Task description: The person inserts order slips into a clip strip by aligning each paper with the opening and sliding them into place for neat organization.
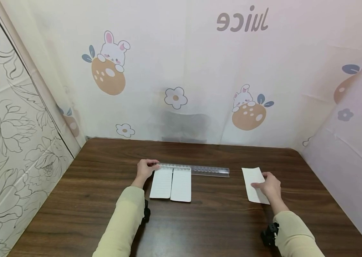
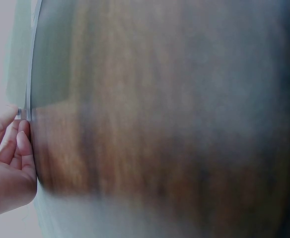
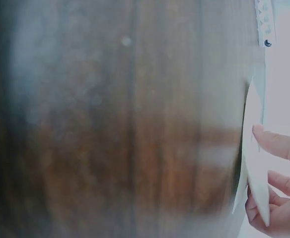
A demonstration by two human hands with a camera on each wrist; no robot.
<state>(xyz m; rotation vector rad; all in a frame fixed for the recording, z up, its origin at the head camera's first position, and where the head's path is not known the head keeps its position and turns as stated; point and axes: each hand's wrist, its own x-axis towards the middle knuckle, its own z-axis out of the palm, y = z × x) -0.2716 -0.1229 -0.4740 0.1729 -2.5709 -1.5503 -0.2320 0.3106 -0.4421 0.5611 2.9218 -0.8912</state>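
Note:
A long clear plastic binder strip point(image 1: 211, 171) with a row of ring-like loops lies across the table. My left hand point(image 1: 144, 169) pinches its left end between thumb and fingers, which the left wrist view also shows. Two white lined paper sheets point(image 1: 181, 185) lie side by side, their top edges at the strip's left half. Off to the right, my right hand point(image 1: 270, 185) grips white paper point(image 1: 250, 178) between thumb and fingers. In the right wrist view this paper point(image 3: 254, 163) stands edge-on and shows two layers, apart from the strip.
The dark wooden table point(image 1: 213, 225) meets a printed curtain point(image 1: 200, 71) at the back, with more patterned cloth on both sides. A black wrist device point(image 1: 269, 233) sits at the right cuff. Between the strip's right end and the held paper lies bare tabletop.

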